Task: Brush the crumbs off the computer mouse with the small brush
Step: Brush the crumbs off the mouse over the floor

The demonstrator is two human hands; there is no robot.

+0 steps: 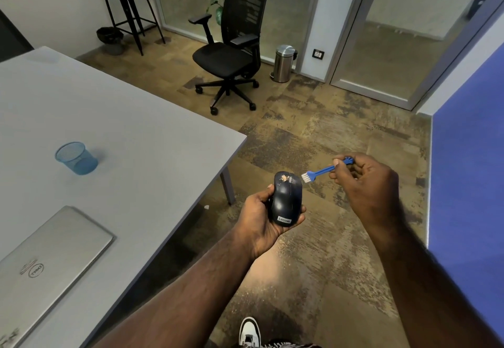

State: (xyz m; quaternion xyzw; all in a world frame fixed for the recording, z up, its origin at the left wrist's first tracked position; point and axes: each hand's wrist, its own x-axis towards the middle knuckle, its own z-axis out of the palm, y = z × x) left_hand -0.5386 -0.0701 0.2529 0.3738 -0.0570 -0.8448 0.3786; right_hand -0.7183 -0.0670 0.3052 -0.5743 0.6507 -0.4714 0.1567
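Holding the mouse (287, 201) in my left hand (263, 220), palm up, fingers and thumb curled round its sides, out over the floor just off the table (136, 129) corner. It's a dark mouse with a Lenovo label at the near end, and a small clump of pale crumbs (284, 177) sits at the far end, left of the scroll wheel, with a few specks beside it. My right hand (365, 181) pinches the blue brush (326, 169) by its handle, thumb on top, fingers curled under; the handle's end sticks out past the thumb. White bristles point down and left, just beside the mouse's far right edge, and I can't tell if they touch it. On the table, well to the left, a blue mesh cup (77, 158) stands upright and a closed silver laptop (46, 263) lies nearer me. Further off on the carpet there's a black office chair (231, 47), a steel bin (283, 63) by the glass partition, and a tall stool (124, 6) against the wall. One shoe (249, 332) shows at the bottom edge.
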